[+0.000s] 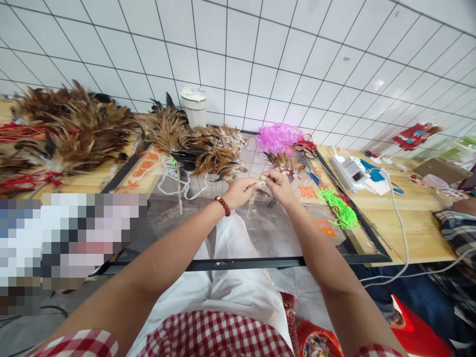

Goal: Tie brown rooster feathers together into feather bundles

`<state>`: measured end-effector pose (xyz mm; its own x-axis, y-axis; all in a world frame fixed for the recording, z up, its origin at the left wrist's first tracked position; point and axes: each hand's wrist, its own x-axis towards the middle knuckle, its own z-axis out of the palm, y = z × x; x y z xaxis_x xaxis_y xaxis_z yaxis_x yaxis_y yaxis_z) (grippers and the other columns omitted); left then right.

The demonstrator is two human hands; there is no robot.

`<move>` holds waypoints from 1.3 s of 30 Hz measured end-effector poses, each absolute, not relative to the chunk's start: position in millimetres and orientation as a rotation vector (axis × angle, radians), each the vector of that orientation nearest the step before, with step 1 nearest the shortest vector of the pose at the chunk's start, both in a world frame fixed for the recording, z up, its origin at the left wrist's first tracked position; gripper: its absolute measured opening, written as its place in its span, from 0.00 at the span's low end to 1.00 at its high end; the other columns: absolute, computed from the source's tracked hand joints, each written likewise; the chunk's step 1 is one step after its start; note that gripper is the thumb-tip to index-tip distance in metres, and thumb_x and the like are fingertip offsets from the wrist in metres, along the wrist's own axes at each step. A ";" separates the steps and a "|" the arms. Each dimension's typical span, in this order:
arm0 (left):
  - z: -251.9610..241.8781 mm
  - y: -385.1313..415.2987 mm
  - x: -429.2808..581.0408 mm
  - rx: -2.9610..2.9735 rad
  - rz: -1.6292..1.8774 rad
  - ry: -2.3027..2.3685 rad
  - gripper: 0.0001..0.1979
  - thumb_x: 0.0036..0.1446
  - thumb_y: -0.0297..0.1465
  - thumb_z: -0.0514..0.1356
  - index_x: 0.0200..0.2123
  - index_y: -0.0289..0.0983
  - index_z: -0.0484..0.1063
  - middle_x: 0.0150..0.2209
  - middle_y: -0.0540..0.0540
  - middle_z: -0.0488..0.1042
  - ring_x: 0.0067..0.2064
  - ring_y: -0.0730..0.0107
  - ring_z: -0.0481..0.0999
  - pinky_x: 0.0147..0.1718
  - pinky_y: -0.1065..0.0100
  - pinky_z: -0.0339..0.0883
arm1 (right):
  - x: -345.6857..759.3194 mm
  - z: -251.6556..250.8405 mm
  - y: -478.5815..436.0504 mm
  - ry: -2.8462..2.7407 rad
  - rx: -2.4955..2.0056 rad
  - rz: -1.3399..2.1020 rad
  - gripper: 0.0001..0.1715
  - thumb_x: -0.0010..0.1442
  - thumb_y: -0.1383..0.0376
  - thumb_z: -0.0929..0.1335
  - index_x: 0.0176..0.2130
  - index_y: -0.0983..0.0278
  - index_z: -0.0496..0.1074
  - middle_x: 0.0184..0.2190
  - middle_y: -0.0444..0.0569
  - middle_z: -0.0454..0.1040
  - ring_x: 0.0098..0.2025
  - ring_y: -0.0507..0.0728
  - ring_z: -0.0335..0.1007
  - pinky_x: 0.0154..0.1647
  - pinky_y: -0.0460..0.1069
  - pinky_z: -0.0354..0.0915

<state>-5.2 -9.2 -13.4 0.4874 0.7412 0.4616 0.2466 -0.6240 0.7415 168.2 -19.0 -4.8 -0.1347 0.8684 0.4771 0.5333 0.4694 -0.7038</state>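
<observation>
Hands: 2 bare hands meet over the tabletop; the left hand [242,192], with a bracelet [223,206] of round, glossy reddish-brown beads, and the right hand [278,186] each pinch, fingertips nearly touching.
Held piece: a short, thin, bright green strand [262,183] between both hands' fingertips, its long axis seemingly from hand to hand; too small to tell which end points where.
Feather: a slim, brown-and-pale feather [250,205] just below the fingertips, long axis running toward the wearer and slightly left, narrow end nearest; whether fingers hold it, I cannot tell.
Tabletop: a clear, smooth sheet in a black frame [260,263], beneath both hands.
Beyond left hand: stiff, pointed brown plumes [219,158] in overlapping layers.
Beyond right hand: a small feather bunch [284,162] and crumpled, translucent purple plastic [277,139].
Right of right hand: tangled neon-green cords [344,215].
</observation>
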 end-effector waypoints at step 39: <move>-17.6 1.1 -6.3 1.872 1.282 1.129 0.13 0.57 0.30 0.54 0.22 0.36 0.70 0.31 0.46 0.68 0.40 0.67 0.69 0.46 0.66 0.62 | 167.9 -15.0 -10.6 -1.700 -1.411 0.147 0.36 0.55 0.48 0.67 0.57 0.62 0.61 0.53 0.58 0.64 0.51 0.61 0.63 0.48 0.56 0.62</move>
